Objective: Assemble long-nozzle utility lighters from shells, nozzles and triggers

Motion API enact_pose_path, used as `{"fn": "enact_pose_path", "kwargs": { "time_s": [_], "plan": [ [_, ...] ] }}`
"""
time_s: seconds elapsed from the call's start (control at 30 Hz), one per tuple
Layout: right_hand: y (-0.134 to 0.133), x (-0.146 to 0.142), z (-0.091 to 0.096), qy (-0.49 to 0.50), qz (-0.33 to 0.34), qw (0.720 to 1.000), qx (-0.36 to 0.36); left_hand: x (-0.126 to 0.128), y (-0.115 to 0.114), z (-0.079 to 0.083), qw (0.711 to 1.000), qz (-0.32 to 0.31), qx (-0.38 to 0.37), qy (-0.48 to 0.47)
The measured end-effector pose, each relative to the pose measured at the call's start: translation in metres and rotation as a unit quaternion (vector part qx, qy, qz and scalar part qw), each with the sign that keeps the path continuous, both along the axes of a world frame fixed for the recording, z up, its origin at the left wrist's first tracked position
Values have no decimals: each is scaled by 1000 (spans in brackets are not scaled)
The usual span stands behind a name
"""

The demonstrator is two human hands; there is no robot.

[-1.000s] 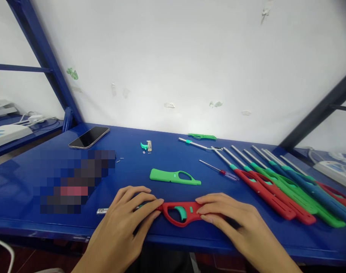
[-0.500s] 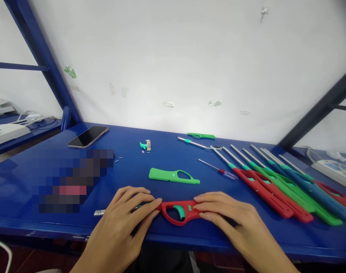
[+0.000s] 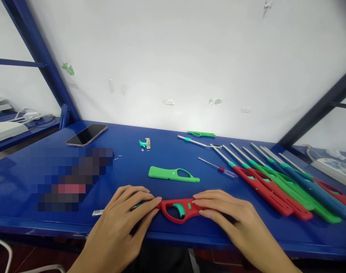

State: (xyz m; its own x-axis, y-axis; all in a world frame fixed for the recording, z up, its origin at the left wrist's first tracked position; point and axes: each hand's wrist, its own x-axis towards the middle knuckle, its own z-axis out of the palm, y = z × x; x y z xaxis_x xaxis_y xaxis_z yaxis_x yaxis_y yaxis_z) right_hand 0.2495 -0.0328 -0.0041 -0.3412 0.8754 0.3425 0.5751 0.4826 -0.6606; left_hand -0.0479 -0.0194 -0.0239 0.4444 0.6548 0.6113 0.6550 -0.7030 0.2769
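Note:
A red long-necked gas lighter (image 3: 173, 218) with a green trigger lies crosswise near the table's front edge. My left hand (image 3: 124, 220) is closed on its neck end; the metal tip shows past the hand on the left. Closed around the handle end is my right hand (image 3: 229, 220), which hides that end. Just beyond the lighter lies a green handle half-shell (image 3: 164, 173). A screwdriver (image 3: 218, 168) with a clear purple handle rests behind my right hand.
Several assembled lighters (image 3: 263, 189) lie in a row at right. At the back are a metal tube (image 3: 194, 141), a green shell (image 3: 201, 134) and a green trigger piece (image 3: 144, 143) with tiny parts. A phone (image 3: 87, 135) lies far left; a pixelated dark item (image 3: 76, 182) is nearer.
The view has shifted very slightly. Both hands keep the same hold on the red lighter, and nothing else on the table has visibly moved.

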Motion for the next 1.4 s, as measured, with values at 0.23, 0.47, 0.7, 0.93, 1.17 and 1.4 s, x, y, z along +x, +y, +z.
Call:
{"fn": "enact_pose_path", "kwargs": {
  "time_s": [0.23,0.47,0.7,0.93,1.17,1.4],
  "plan": [
    [-1,-1,1,11,0,1000,18,1,-2,1,1000,-2,14,-2],
    [-1,-1,-1,-2,2,1000,3,0,-2,0,1000,-6,13,5],
    [-1,0,-1,8,3,1000,18,0,-2,1,1000,-12,16,0],
    [0,-1,-1,8,1,1000,-24,0,0,0,1000,-9,23,17],
    [-2,-3,-2,2,0,999,-35,1,0,-1,999,-6,29,17],
    [-2,-3,-2,-14,0,998,-63,-1,-1,-2,1000,-17,18,9]
  ]
}}
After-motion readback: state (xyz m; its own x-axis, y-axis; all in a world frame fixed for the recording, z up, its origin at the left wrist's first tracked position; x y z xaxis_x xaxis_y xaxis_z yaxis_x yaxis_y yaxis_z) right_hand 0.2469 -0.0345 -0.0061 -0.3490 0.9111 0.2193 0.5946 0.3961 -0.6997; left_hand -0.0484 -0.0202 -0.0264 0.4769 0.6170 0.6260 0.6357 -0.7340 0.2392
